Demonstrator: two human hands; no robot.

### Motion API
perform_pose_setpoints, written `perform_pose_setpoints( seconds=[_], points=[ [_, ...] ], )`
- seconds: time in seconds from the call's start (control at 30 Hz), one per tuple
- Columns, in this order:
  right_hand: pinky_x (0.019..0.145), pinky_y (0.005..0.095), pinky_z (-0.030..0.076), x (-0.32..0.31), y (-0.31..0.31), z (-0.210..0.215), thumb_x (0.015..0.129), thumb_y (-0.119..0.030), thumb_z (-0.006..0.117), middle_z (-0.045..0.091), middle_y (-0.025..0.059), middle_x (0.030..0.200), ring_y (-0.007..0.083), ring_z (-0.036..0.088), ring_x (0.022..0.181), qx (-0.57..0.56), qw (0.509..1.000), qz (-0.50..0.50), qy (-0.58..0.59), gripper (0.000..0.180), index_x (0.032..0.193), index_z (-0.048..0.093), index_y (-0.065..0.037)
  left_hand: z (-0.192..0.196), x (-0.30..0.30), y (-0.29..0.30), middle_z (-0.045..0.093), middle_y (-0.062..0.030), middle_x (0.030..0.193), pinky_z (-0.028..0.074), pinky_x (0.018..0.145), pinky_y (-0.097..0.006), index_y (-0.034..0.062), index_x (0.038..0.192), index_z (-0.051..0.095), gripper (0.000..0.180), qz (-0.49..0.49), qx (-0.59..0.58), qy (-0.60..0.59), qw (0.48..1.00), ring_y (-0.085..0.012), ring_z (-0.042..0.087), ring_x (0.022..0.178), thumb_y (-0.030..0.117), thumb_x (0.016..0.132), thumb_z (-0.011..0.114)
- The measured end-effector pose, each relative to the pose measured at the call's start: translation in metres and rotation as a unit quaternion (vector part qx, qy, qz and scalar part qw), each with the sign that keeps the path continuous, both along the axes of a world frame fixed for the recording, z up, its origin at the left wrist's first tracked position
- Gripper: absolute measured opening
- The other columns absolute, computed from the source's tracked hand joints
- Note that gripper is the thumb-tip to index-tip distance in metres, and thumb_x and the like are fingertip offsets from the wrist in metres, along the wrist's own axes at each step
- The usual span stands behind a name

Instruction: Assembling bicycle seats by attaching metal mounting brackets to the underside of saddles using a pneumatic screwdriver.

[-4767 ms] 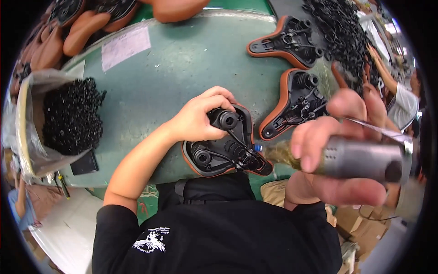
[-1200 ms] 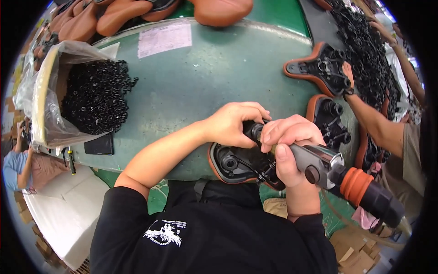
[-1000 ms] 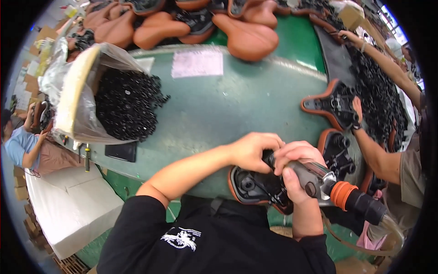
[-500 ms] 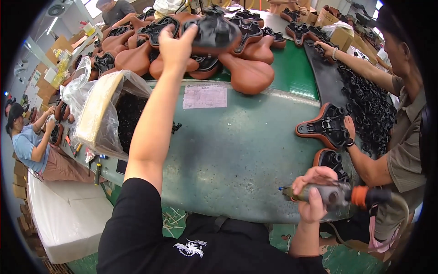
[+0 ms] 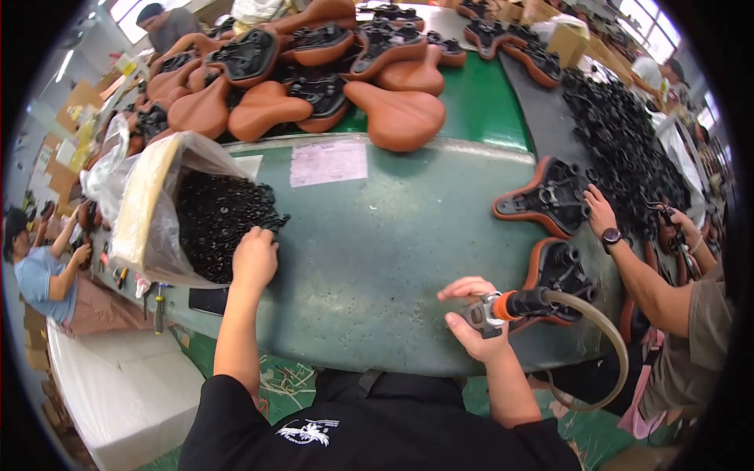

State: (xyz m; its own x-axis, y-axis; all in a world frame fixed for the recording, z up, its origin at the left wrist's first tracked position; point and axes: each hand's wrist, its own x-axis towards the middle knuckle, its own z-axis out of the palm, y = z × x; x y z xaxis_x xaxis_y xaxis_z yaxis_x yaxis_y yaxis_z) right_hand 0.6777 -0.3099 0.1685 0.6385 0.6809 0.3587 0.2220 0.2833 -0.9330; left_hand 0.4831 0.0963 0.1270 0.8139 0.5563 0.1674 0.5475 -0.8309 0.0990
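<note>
My left hand (image 5: 257,255) is at the near edge of a heap of small black parts (image 5: 224,216), which spills from a plastic-lined box (image 5: 145,212). Its fingers bend down to the parts and their tips are hidden, so whatever they pinch cannot be made out. Over the near right of the table, my right hand (image 5: 475,334) grips a grey air screwdriver (image 5: 485,314) with an orange collar and a hose (image 5: 601,326). Just beyond it, a brown bicycle saddle (image 5: 559,275) lies underside up, and another upturned saddle (image 5: 542,196) sits farther back.
Brown saddles (image 5: 404,118) are piled along the far side of the green table (image 5: 377,259). A paper sheet (image 5: 328,162) lies before them. At right, a co-worker's hand (image 5: 601,210) touches the farther upturned saddle, beside a heap of black clips (image 5: 628,149). A screwdriver (image 5: 159,310) lies at left.
My left hand has let go of an upturned saddle at the far pile and come back to the small black parts. My right hand has moved left, turning the air screwdriver.
</note>
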Motion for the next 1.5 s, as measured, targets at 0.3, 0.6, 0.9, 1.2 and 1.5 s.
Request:
perform_pose_setpoints(
  seconds=[0.3, 0.6, 0.9, 1.2, 1.5],
  points=[
    [0.064, 0.0403, 0.057, -0.021, -0.079, 0.034, 0.092, 0.001, 0.056, 0.063, 0.025, 0.119, 0.0221, 0.065, 0.067, 0.055, 0.939, -0.258, 0.219, 0.027, 0.119, 0.051, 0.0, -0.007, -0.011, 0.002, 0.065, -0.0186, 0.106, 0.051, 0.092, -0.048, 0.0002, 0.104, 0.07, 0.018, -0.018, -0.012, -0.081, 0.996, -0.0414, 0.062, 0.105, 0.004, 0.087, 0.075],
    [0.063, 0.0307, 0.055, -0.022, -0.116, 0.017, 0.091, 0.005, 0.065, 0.059, 0.0256, 0.144, 0.0177, 0.07, 0.067, -0.104, 0.914, -0.327, 0.219, 0.022, 0.111, 0.055, 0.001, 0.012, 0.022, -0.02, 0.072, -0.0179, 0.127, 0.051, 0.106, -0.041, -0.0016, 0.099, 0.068, 0.006, -0.083, -0.055, -0.227, 0.969, -0.0355, 0.066, 0.12, -0.002, 0.093, 0.071],
    [0.05, 0.0332, 0.056, -0.022, -0.039, -0.001, 0.078, 0.009, 0.06, 0.051, 0.0282, 0.151, 0.0238, 0.067, 0.057, -0.085, 0.964, -0.044, 0.249, 0.031, 0.108, 0.054, 0.002, 0.012, 0.051, -0.137, 0.074, -0.0063, 0.099, 0.063, 0.079, -0.032, -0.0007, 0.117, 0.072, 0.017, -0.056, -0.704, -0.301, 0.641, -0.0153, 0.074, 0.087, 0.011, 0.105, 0.069],
    [0.052, 0.0342, 0.054, -0.017, -0.083, 0.015, 0.08, -0.007, 0.077, 0.062, 0.0161, 0.096, 0.0207, 0.066, 0.055, -0.242, 0.927, 0.089, 0.273, 0.044, 0.114, 0.051, 0.004, -0.018, 0.028, -0.176, 0.074, -0.0059, 0.093, 0.062, 0.077, -0.03, -0.0001, 0.114, 0.071, 0.013, -0.072, -0.799, -0.327, 0.5, -0.0136, 0.073, 0.083, 0.011, 0.107, 0.067],
    [0.072, 0.0412, 0.058, -0.038, -0.017, 0.116, 0.102, -0.014, 0.067, 0.067, 0.0285, 0.132, 0.0238, 0.068, 0.074, 0.278, 0.953, 0.108, 0.058, 0.038, 0.136, 0.057, -0.001, 0.03, 0.03, -0.234, 0.074, -0.0083, 0.099, 0.062, 0.078, -0.03, -0.0039, 0.119, 0.073, 0.016, -0.172, -0.883, -0.214, 0.38, -0.0162, 0.075, 0.085, 0.001, 0.104, 0.067]
  ],
)
